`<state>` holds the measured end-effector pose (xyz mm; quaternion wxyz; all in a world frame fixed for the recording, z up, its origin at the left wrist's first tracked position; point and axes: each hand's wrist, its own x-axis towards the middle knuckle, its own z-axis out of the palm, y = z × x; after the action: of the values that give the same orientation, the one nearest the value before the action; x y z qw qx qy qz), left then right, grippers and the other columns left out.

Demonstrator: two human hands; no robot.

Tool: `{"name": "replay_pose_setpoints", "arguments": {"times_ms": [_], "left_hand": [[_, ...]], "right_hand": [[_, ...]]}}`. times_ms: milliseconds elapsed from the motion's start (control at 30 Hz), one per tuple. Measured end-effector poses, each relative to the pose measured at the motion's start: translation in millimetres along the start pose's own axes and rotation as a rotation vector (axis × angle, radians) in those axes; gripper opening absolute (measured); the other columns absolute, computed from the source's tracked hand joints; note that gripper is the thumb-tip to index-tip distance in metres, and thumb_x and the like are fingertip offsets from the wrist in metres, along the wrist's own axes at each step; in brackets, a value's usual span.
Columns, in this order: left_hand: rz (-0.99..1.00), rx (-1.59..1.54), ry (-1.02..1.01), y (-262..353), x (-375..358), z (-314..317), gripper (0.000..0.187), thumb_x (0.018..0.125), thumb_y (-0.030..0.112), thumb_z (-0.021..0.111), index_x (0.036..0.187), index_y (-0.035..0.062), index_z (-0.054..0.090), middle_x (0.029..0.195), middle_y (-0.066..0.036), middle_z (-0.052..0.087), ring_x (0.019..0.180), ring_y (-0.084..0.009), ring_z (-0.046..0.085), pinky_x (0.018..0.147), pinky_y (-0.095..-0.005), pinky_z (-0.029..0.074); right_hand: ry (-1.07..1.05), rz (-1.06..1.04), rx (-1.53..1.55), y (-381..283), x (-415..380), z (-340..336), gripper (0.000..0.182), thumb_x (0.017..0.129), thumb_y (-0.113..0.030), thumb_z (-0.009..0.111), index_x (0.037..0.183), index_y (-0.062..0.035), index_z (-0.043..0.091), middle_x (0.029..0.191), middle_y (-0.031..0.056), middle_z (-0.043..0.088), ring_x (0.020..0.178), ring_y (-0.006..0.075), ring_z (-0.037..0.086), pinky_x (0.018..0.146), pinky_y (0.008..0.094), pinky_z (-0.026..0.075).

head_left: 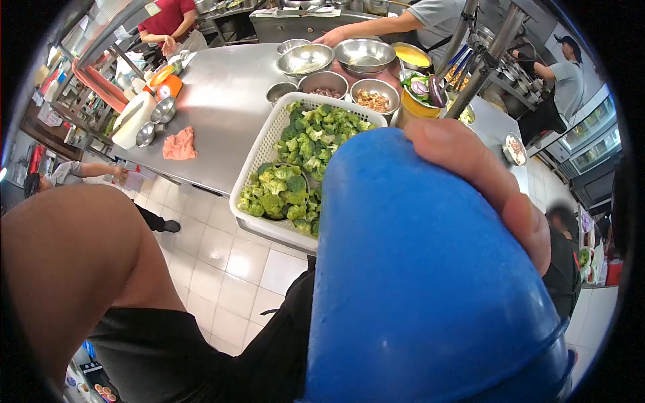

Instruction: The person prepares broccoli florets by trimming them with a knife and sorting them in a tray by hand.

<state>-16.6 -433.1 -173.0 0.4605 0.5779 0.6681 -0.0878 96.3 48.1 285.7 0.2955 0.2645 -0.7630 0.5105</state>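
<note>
A large blue plastic container [430, 269] fills the lower right of the view, very close to the camera. My right hand [494, 185] is closed on its upper right side, with the fingers showing at the edge and the rest hidden behind it. My bent left arm is at the far left, and my left hand does not show. Behind the container, a white perforated basket [259, 148] holds broccoli florets [316, 138], with a round bowl of broccoli [275, 191] inside it.
A steel table [222, 87] bears metal bowls [306, 59], an orange cloth [179, 143], an orange scale [168, 86] and a vegetable container [420, 97]. A co-worker's arm [376, 27] reaches over the back edge. Other people stand around. Metal posts [487, 60] rise at the right.
</note>
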Motion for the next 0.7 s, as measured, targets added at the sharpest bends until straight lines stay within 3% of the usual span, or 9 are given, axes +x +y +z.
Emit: {"name": "replay_pose_setpoints", "arguments": {"times_ms": [500,700], "left_hand": [[0.026,0.03,-0.01,3.7,-1.3,9.3,0.047,0.08,0.05,0.063,0.105,0.0101,0.06,0.093,-0.013,0.065,0.084,-0.0336,0.065,0.07,-0.0457,0.051],[-0.028,0.047,0.027,-35.7,-21.7,19.9,0.047,0.079,0.051,0.064,0.104,0.0106,0.06,0.091,-0.013,0.066,0.082,-0.0337,0.066,0.068,-0.0457,0.052]], "right_hand": [[-0.017,0.001,0.014,-3.1,-1.5,3.7,0.038,0.092,-0.019,0.064,0.128,-0.0161,0.052,0.124,0.0247,0.062,0.116,0.037,0.06,0.102,0.0501,0.044],[-0.025,0.015,0.02,-0.5,-1.9,4.5,0.039,0.092,-0.019,0.064,0.128,-0.0158,0.052,0.123,0.0249,0.062,0.115,0.037,0.06,0.101,0.0501,0.045]]}}
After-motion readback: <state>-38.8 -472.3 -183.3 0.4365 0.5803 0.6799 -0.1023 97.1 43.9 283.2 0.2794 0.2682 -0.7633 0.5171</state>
